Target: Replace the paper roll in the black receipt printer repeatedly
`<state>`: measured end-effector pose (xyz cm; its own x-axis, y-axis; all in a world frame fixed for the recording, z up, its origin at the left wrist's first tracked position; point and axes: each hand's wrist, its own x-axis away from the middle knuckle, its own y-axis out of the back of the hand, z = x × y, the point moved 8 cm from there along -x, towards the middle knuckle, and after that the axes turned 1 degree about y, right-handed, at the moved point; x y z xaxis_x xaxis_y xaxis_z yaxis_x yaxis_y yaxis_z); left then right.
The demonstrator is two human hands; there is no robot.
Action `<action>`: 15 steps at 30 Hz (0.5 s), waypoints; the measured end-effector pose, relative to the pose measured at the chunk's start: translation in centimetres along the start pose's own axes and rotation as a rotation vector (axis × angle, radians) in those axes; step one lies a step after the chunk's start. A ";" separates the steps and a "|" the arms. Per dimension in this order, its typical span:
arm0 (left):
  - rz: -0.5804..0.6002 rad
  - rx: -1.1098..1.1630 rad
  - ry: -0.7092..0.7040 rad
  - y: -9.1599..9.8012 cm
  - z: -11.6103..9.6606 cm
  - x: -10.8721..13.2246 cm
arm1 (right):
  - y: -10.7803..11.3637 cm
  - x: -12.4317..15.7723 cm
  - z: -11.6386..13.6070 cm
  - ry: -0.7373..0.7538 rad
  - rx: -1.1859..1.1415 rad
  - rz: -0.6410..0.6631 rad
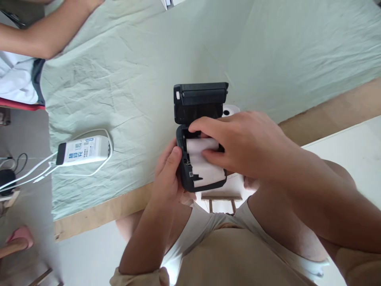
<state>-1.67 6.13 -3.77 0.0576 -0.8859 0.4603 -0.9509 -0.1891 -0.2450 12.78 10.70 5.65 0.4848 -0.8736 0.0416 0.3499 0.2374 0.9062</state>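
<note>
A black portable label printer (186, 180) is gripped by its left side in my left hand (169, 169), thumb along the edge. Its lid (202, 95) stands flipped open at the far end. Inside the body lies a white paper roll (204, 145), with a strip of paper reaching over the near end. My right hand (238, 139) has its fingers in the compartment, thumb and fingers closed about the roll. Those fingers cover the roll's right part. Just behind my right hand, a white thing with a dark round hole (230, 110) is partly hidden.
A white power strip (86, 150) with white cables lies on the pale green cloth (137, 99) at left. Another person's arm (50, 37) rests at the upper left. White box-like pieces (172, 3) are at the top edge. The table's wooden edge (101, 210) shows nearby.
</note>
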 end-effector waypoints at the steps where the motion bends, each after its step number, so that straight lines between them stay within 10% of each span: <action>1: -0.001 0.007 0.013 0.0 0.1 0.0 | 0.8 0.5 -0.3 0.013 -0.107 -0.048; 6: 0.023 0.015 0.087 0.1 0.2 0.3 | 5.7 2.9 -7.3 -0.035 -0.611 -0.572; 11: 0.082 0.030 0.114 -0.4 0.2 0.3 | 2.7 2.5 -15.8 -0.325 -0.842 -0.714; 15: 0.070 0.027 0.061 -0.3 0.0 0.0 | 1.0 3.0 -15.9 -0.352 -0.676 -0.666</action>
<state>-1.34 6.23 -3.68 -0.0278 -0.8700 0.4923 -0.9435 -0.1399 -0.3005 27.37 15.07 0.01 -0.2001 -0.9658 -0.1649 0.8967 -0.2484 0.3664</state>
